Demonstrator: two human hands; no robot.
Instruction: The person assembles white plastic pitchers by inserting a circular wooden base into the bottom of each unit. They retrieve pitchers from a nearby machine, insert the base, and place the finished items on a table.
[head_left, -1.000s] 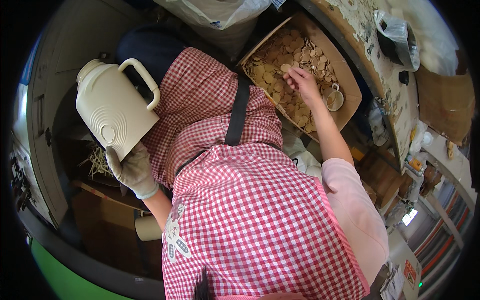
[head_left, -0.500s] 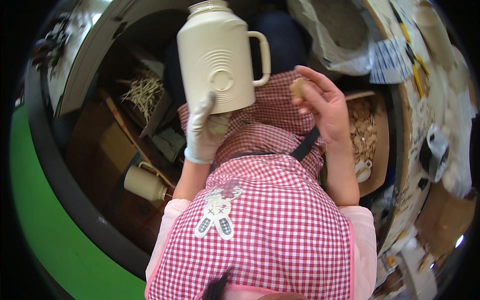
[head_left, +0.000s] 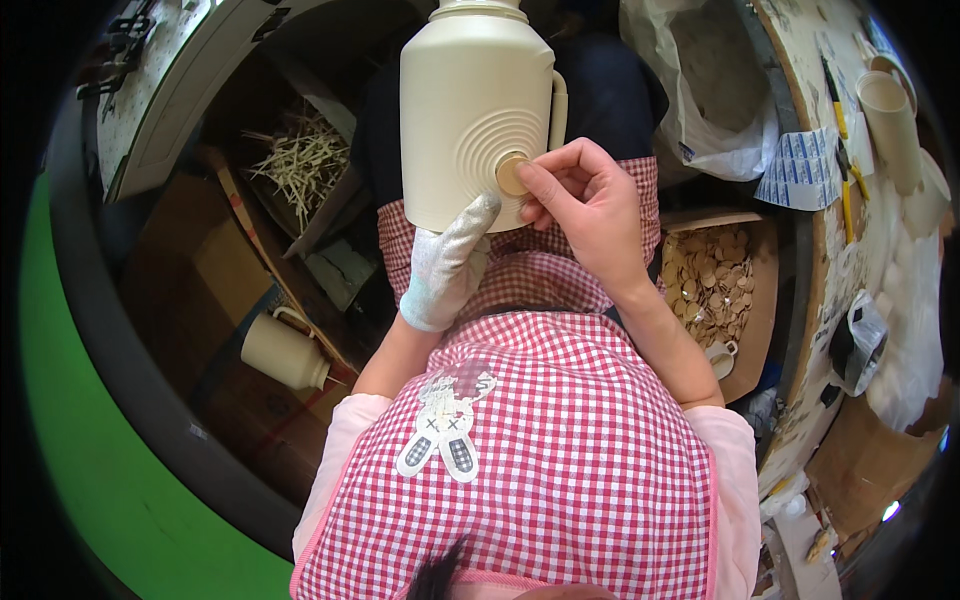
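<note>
A cream thermos jug body [head_left: 470, 95] stands upright before me, its handle turned to the right and raised rings on its side. My left hand [head_left: 447, 262], in a pale glove, grips the jug at its lower end, thumb on the front and the other fingers hidden beneath. My bare right hand [head_left: 590, 205] pinches a round tan disc [head_left: 512, 174] between thumb and finger. The disc lies against the middle of the raised rings; whether it is fully seated I cannot tell.
At right, a cardboard box [head_left: 765, 300] holds many tan discs [head_left: 712, 280] and a white cup-like piece. A second cream jug [head_left: 283, 350] lies at lower left, below a box of thin pale strips [head_left: 305, 165]. Yellow-handled tools [head_left: 840, 125] lie on the right bench.
My right hand has brought the tan disc left onto the jug's rings. The jug has turned, moving its ring pattern and handle to the right.
</note>
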